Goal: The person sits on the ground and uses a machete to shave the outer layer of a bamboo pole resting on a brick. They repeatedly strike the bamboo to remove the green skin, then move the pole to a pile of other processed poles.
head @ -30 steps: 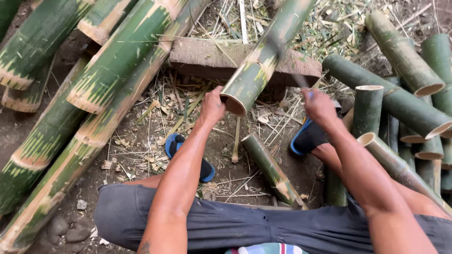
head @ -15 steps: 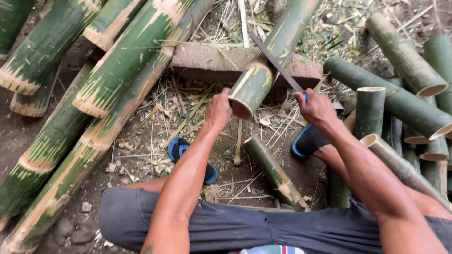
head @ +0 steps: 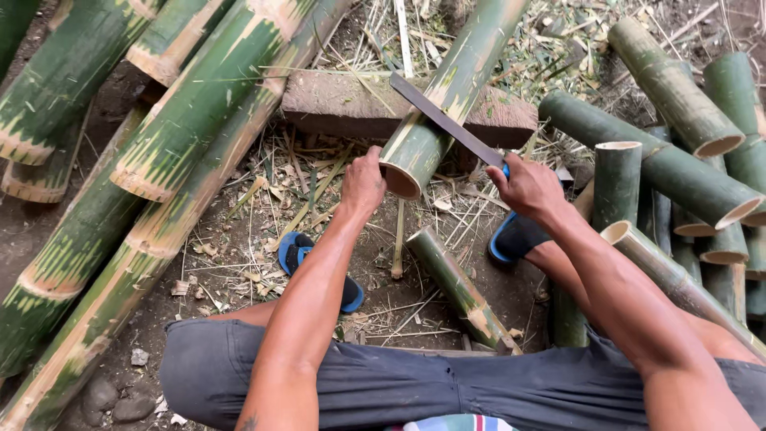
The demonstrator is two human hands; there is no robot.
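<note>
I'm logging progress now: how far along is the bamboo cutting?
Done: cut sections lie piled at the right. In hand: the left hand steadies the open end of a bamboo pole resting on a block; the right hand holds a long blade across it. Left: long poles stacked at left.

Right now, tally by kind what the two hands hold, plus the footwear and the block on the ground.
Bamboo pole, in the left hand: 1
Long knife, in the right hand: 1
Blue sandals: 2
Brown block: 1
Total: 5
</note>
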